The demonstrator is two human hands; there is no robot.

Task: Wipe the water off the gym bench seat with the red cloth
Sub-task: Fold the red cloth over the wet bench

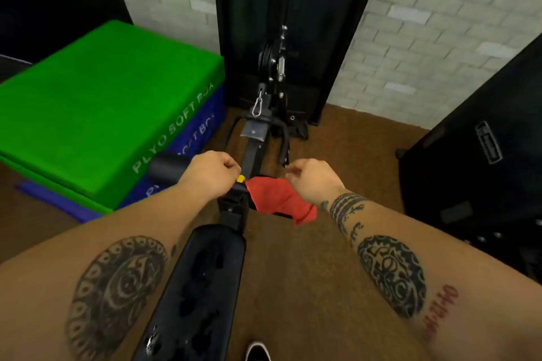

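Cloth, red, lies draped over the bench frame beyond the black seat, beside a yellow knob. Right grip curls at the cloth's far edge and left grip curls by the knob; I cannot tell whether either holds anything.

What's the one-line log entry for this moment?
stage: pre-wipe | red cloth: at right hand, grip unclear | left hand: curled by yellow knob | bench seat: dark patches, cloth off it

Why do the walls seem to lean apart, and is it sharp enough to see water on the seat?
Head view: the wide lens splays the brick wall outward; the frame is soft, blurring the label on the black cabinet; the bench seat shows dark blotches and small glints, whether water I cannot tell.
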